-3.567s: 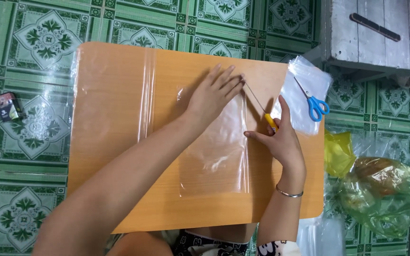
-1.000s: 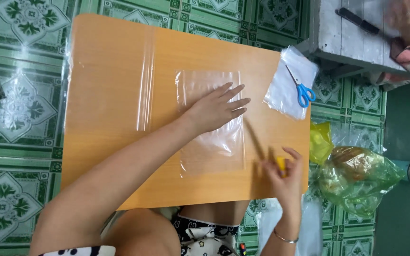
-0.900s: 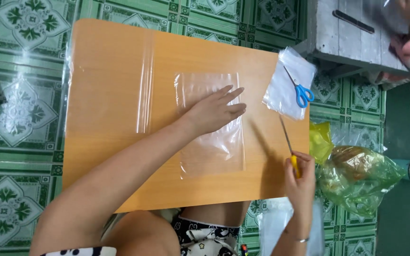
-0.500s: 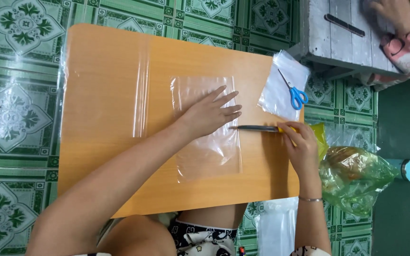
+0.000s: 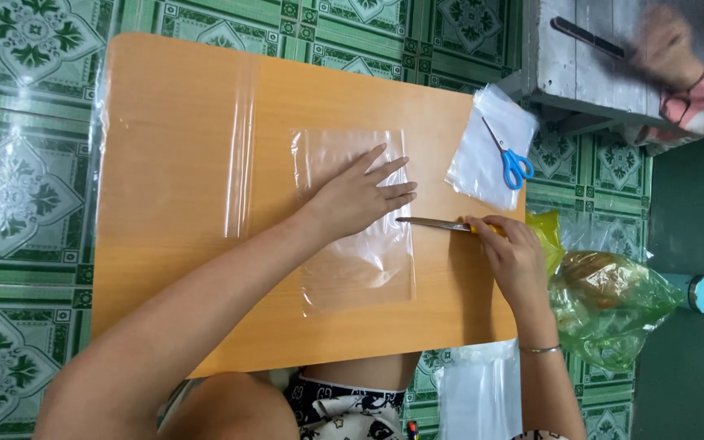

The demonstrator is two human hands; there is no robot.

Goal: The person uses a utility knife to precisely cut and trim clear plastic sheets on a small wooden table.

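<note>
My left hand [image 5: 360, 193] lies flat, fingers spread, on a clear plastic sheet [image 5: 352, 269] that rests on a low orange wooden table [image 5: 173, 163]. My right hand [image 5: 508, 257] grips the yellow handle of a thin-bladed knife [image 5: 433, 222]. The blade lies level on the table and its tip points at my left fingertips, at the sheet's right edge. Another strip of clear plastic [image 5: 238, 155] lies further left on the table.
Blue-handled scissors [image 5: 511, 159] lie on a small stack of clear bags [image 5: 482, 151] at the table's far right corner. A green and yellow plastic bag [image 5: 605, 301] sits on the tiled floor to the right. Another person's hand [image 5: 666, 53] moves over a grey bench [image 5: 580, 65].
My right hand swung the knife from the table's near right edge up to the sheet's right side, the blade now pointing left. My left hand stayed pressed on the sheet.
</note>
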